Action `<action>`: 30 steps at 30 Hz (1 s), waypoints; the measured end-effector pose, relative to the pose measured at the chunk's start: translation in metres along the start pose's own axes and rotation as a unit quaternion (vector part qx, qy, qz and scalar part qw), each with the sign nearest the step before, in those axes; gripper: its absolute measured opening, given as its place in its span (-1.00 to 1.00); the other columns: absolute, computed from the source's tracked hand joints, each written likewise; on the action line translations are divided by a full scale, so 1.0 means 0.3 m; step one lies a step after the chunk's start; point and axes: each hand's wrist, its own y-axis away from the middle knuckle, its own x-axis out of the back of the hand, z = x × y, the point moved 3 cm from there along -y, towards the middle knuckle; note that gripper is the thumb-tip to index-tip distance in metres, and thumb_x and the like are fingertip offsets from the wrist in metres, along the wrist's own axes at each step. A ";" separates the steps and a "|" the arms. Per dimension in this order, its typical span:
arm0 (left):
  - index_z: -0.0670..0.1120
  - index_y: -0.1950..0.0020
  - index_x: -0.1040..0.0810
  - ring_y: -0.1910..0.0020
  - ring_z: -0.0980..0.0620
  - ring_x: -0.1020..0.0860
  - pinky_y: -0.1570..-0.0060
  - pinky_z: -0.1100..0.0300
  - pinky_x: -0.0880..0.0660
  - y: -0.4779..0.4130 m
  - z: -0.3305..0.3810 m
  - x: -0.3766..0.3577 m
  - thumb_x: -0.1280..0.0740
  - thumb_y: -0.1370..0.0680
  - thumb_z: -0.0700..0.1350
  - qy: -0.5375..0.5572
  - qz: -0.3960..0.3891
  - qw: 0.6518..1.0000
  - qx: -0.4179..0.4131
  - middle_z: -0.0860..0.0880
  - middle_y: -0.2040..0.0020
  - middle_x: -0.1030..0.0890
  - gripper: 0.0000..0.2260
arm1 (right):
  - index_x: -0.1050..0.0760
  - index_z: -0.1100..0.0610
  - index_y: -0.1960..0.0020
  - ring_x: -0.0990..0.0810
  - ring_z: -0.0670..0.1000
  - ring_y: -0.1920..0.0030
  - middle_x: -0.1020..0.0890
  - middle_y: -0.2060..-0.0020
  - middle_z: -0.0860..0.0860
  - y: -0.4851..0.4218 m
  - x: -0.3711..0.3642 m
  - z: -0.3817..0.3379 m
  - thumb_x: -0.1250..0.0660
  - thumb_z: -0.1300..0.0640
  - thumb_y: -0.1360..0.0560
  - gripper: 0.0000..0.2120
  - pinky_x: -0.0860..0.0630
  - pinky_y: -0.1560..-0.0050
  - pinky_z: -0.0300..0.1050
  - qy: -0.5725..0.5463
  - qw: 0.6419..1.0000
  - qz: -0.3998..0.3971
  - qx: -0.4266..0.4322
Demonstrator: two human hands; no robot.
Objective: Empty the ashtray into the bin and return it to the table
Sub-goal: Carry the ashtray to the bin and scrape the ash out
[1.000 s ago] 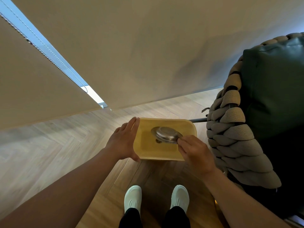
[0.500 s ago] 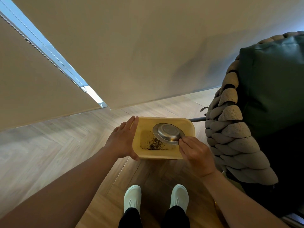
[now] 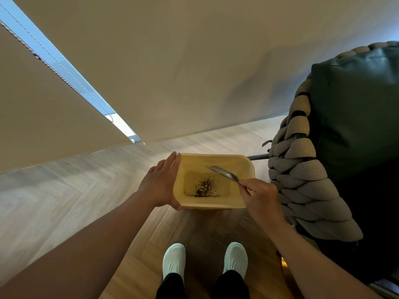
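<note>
A yellow rectangular bin (image 3: 246,169) stands on the wooden floor in front of my feet. Dark ash (image 3: 203,186) lies scattered on its bottom. My right hand (image 3: 260,197) pinches the rim of a small round metal ashtray (image 3: 224,173) and holds it tilted steeply, almost on edge, over the bin's right half. My left hand (image 3: 160,182) grips the bin's left wall, thumb at the near corner and fingers along the outside.
A chair (image 3: 354,130) with thick braided beige cord sides and a dark green cushion stands close on the right, touching my right wrist area. A wall with roller blinds (image 3: 54,108) rises just behind the bin. My white shoes (image 3: 173,261) stand below it.
The ashtray has tipped from lying nearly flat over the bin to standing almost on edge. Ash has dropped onto the bin's bottom. My left hand has stayed on the bin.
</note>
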 end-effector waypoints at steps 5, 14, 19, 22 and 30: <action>-0.05 -0.60 0.28 -0.60 -0.12 0.04 -0.50 -0.10 -0.12 -0.001 0.000 0.009 -0.58 -0.11 0.36 0.013 -0.002 1.000 -0.002 -0.06 -0.64 0.17 0.39 | -0.73 0.09 0.05 -0.64 -0.12 0.27 -0.71 0.30 -0.09 -0.013 -0.021 0.069 -0.49 0.15 -0.46 -0.92 -0.61 0.21 -0.19 -0.114 0.967 -0.040 -0.223; -0.05 -0.62 0.03 -0.59 -0.04 -0.03 -0.50 -0.01 -0.12 0.005 0.021 0.024 -0.56 -0.30 0.23 0.082 0.063 0.995 -0.009 -0.03 -0.64 0.00 0.10 | -0.67 0.14 0.06 -0.73 -0.01 0.33 -0.72 0.26 0.05 -0.023 -0.060 0.090 -0.47 0.28 -0.48 -0.92 -0.71 0.17 -0.04 -0.266 0.887 -0.071 -0.372; -0.06 -0.57 -0.17 -0.54 -0.04 -0.18 -0.47 0.03 -0.17 0.016 0.056 0.039 -0.55 -0.36 0.15 0.111 0.113 0.986 -0.057 -0.03 -0.56 -0.23 -0.08 | -0.64 0.17 0.11 -0.74 0.04 0.29 -0.72 0.23 0.14 -0.024 -0.057 0.069 -0.43 0.31 -0.50 -0.92 -0.70 0.19 -0.05 -0.327 0.853 -0.078 -0.400; -0.05 -0.55 -0.22 -0.50 -0.03 -0.26 -0.44 0.05 -0.22 0.025 0.075 0.040 -0.55 -0.37 0.14 0.131 0.123 0.981 -0.075 -0.02 -0.52 -0.30 -0.14 | -0.62 0.14 0.11 -0.75 0.06 0.25 -0.73 0.22 0.12 -0.020 -0.054 0.058 -0.40 0.31 -0.52 -0.90 -0.70 0.21 -0.07 -0.350 0.839 -0.087 -0.408; 0.04 -0.58 -0.09 -0.50 -0.04 -0.27 -0.45 -0.06 -0.31 0.052 0.100 0.028 -0.54 -0.30 0.29 0.169 0.041 0.981 -0.083 0.01 -0.55 -0.26 0.01 | -0.61 0.20 0.04 -0.74 0.09 0.23 -0.73 0.18 0.14 -0.014 -0.029 0.021 -0.37 0.30 -0.55 -0.94 -0.70 0.14 0.02 -0.384 0.819 -0.141 -0.403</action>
